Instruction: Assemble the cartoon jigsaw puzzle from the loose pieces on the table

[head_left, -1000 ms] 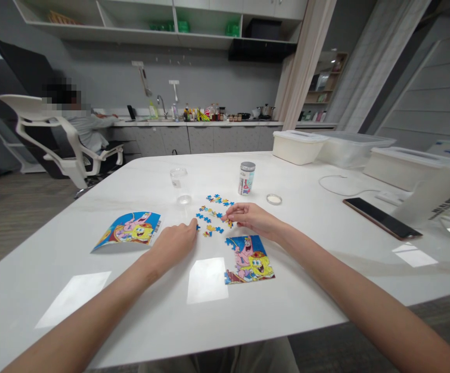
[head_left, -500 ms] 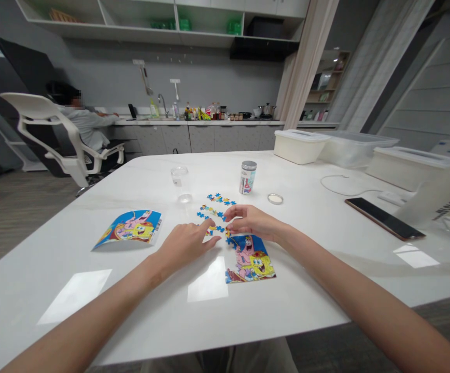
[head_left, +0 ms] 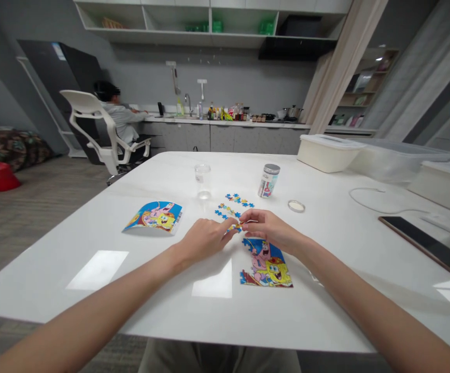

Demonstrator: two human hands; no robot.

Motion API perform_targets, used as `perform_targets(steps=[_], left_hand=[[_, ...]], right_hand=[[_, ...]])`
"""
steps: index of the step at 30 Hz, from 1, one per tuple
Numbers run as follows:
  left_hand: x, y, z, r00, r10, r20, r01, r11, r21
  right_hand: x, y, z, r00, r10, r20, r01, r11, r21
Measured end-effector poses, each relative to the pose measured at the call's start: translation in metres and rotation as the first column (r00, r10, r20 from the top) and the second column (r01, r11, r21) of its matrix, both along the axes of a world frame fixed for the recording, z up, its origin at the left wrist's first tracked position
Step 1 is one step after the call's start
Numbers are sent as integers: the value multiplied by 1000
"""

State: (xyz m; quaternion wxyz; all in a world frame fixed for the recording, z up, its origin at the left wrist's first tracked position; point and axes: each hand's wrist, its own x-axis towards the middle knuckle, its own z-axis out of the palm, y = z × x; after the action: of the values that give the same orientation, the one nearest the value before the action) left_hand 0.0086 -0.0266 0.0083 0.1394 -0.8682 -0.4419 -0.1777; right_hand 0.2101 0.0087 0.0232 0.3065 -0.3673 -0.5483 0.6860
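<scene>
A small orange-yellow jigsaw piece (head_left: 241, 225) sits between the fingertips of two bare hands, above the middle of a glossy white surface (head_left: 139, 321). The right hand (head_left: 269, 228) pinches it between thumb and curled fingers. The left hand (head_left: 205, 238) reaches in with thumb and forefinger nearly together at the piece; whether it grips too cannot be told.

Just beyond the hands lie loose jigsaw pieces (head_left: 228, 209), mostly blue and yellow, some hidden by fingers. Nearer the wearer is a partly assembled SpongeBob jigsaw (head_left: 271, 267), its left edge jagged and unfinished. To the left rests a curved picture sheet (head_left: 158, 216) with the same characters.

Farther back stand a clear plastic jar (head_left: 203, 184) and a printed canister (head_left: 268, 181) with a silver top, a round lid (head_left: 296, 206) lying near it. At right are a smartphone (head_left: 423, 243), a white cable (head_left: 365, 202) and a cream lidded box (head_left: 328, 154). Across the room, a person (head_left: 122, 122) sits in a white-framed office chair (head_left: 110, 129).
</scene>
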Motion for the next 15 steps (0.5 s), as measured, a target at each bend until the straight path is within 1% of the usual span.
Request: perform_targets(steps=[4, 7, 15], left_hand=[[0, 1, 2, 999, 41, -8, -41, 998, -52], [1, 1, 1, 999, 52, -13, -53, 995, -86], [2, 0, 4, 997, 79, 6, -78, 992, -99]], right_hand=[[-2, -2, 0, 998, 2, 61, -4, 1000, 26], [-3, -4, 0, 998, 1, 71, -3, 999, 36], [-7, -7, -2, 996, -11, 85, 8, 999, 40]])
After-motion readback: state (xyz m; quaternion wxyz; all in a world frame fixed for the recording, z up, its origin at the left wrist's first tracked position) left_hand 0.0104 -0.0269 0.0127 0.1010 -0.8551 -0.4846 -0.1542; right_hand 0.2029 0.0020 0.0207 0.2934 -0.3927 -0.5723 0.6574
